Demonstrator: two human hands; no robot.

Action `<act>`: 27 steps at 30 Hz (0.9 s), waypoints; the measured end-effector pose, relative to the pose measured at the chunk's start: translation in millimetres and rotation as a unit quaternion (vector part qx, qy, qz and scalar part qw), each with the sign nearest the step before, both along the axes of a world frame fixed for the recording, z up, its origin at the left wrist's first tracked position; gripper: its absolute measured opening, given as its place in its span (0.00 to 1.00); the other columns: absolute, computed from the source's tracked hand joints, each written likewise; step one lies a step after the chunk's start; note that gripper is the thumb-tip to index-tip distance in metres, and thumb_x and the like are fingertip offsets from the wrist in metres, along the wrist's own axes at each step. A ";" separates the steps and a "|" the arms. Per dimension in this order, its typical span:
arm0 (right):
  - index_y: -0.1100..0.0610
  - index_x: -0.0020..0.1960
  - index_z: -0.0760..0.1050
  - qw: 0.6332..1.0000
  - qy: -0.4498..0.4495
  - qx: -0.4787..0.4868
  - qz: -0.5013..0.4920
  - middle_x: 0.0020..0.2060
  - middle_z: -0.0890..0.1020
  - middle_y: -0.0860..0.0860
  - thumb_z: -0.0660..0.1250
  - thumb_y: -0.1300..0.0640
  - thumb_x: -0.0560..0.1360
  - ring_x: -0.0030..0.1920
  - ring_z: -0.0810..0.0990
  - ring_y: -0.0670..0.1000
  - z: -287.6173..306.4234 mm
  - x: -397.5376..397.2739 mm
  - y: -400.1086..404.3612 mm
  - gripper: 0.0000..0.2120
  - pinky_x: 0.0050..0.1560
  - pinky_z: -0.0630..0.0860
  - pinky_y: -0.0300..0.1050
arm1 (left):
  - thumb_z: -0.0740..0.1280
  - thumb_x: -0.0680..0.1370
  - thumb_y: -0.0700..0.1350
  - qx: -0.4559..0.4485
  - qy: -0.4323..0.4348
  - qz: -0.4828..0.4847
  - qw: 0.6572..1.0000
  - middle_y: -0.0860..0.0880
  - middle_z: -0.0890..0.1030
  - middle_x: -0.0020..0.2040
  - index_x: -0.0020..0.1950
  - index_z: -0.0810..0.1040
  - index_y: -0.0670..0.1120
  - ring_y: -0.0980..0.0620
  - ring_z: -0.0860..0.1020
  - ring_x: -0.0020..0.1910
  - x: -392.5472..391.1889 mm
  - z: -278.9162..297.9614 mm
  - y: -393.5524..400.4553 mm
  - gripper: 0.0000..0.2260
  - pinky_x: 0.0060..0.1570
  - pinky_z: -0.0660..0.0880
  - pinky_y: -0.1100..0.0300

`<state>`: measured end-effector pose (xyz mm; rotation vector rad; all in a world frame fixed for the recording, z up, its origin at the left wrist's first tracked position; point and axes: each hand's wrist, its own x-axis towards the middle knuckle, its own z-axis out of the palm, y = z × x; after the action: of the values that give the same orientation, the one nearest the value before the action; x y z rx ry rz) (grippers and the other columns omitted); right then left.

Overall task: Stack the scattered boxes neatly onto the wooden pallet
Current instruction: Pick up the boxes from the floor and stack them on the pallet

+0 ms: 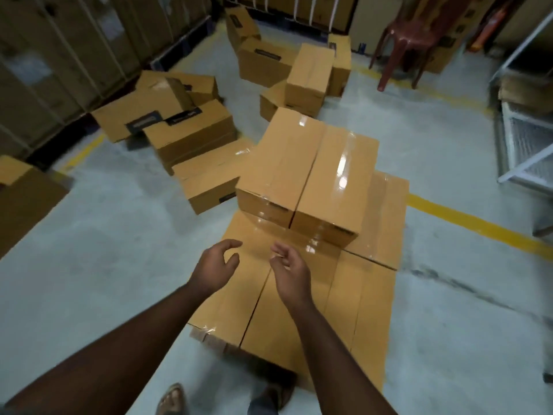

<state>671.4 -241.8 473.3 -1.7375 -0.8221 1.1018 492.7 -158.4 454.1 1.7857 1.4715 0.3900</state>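
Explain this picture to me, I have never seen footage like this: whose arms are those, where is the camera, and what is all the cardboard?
There is no machine here. One wide-angle camera is worn on a person's head and looks forward and down, so the two bare arms reaching in from the bottom are the wearer's own. The left hand and the right hand hover with loosely curled fingers and hold nothing. Below them is a flat layer of taped cardboard boxes; the pallet itself is hidden beneath. On that layer sit two more boxes side by side, starting a higher layer. Beyond, scattered boxes lie tilted and piled on the grey floor, which has a yellow line painted on it. A brown plastic chair stands at the back. The wearer's sandalled feet show at the bottom edge.
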 end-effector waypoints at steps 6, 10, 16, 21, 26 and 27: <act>0.43 0.62 0.80 0.999 0.032 0.022 0.036 0.54 0.85 0.38 0.70 0.54 0.82 0.57 0.82 0.40 24.6 -151.4 11.9 0.11 0.55 0.80 0.38 | 0.69 0.81 0.41 0.016 -0.087 0.072 0.994 0.59 0.83 0.58 0.60 0.82 0.55 0.61 0.80 0.61 -171.9 11.7 -17.8 0.12 0.58 0.69 0.75; 0.49 0.60 0.82 0.998 0.062 0.011 0.029 0.56 0.86 0.45 0.70 0.57 0.82 0.59 0.83 0.50 33.1 -275.7 13.1 0.09 0.60 0.81 0.52 | 0.69 0.81 0.41 0.013 -0.101 0.121 0.987 0.59 0.84 0.56 0.58 0.82 0.55 0.64 0.81 0.58 -317.1 17.8 -30.3 0.10 0.59 0.73 0.69; 0.49 0.59 0.81 0.993 0.092 -0.003 0.068 0.56 0.85 0.48 0.68 0.59 0.83 0.56 0.84 0.52 49.7 -427.8 36.1 0.08 0.52 0.83 0.47 | 0.67 0.82 0.41 0.017 -0.078 0.156 0.985 0.56 0.85 0.57 0.62 0.83 0.47 0.64 0.81 0.55 -482.8 42.5 -38.0 0.11 0.59 0.74 0.69; 0.44 0.62 0.78 0.994 0.053 0.001 0.096 0.55 0.85 0.43 0.69 0.53 0.82 0.53 0.85 0.46 53.7 -476.9 78.9 0.10 0.49 0.84 0.42 | 0.65 0.82 0.40 0.013 -0.129 0.192 0.973 0.56 0.86 0.56 0.62 0.83 0.48 0.62 0.82 0.57 -517.0 52.9 5.1 0.11 0.60 0.77 0.62; 0.44 0.60 0.79 0.994 0.070 -0.006 0.083 0.54 0.85 0.45 0.69 0.54 0.82 0.53 0.85 0.47 37.7 -483.8 141.4 0.08 0.49 0.84 0.44 | 0.66 0.83 0.39 -0.021 -0.153 0.182 0.971 0.53 0.86 0.54 0.62 0.83 0.47 0.61 0.82 0.57 -523.6 45.1 70.6 0.10 0.60 0.78 0.58; 0.45 0.60 0.79 0.994 0.079 -0.010 0.073 0.55 0.85 0.46 0.70 0.55 0.82 0.53 0.85 0.48 31.8 -483.4 156.9 0.09 0.48 0.84 0.43 | 0.66 0.83 0.39 -0.026 -0.147 0.178 0.973 0.53 0.86 0.54 0.62 0.83 0.47 0.61 0.82 0.57 -526.0 40.3 86.8 0.10 0.61 0.78 0.58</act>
<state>188.1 -84.9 505.1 -1.6030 -0.8506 1.3313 -33.3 -71.5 494.4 1.3508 1.5658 0.7562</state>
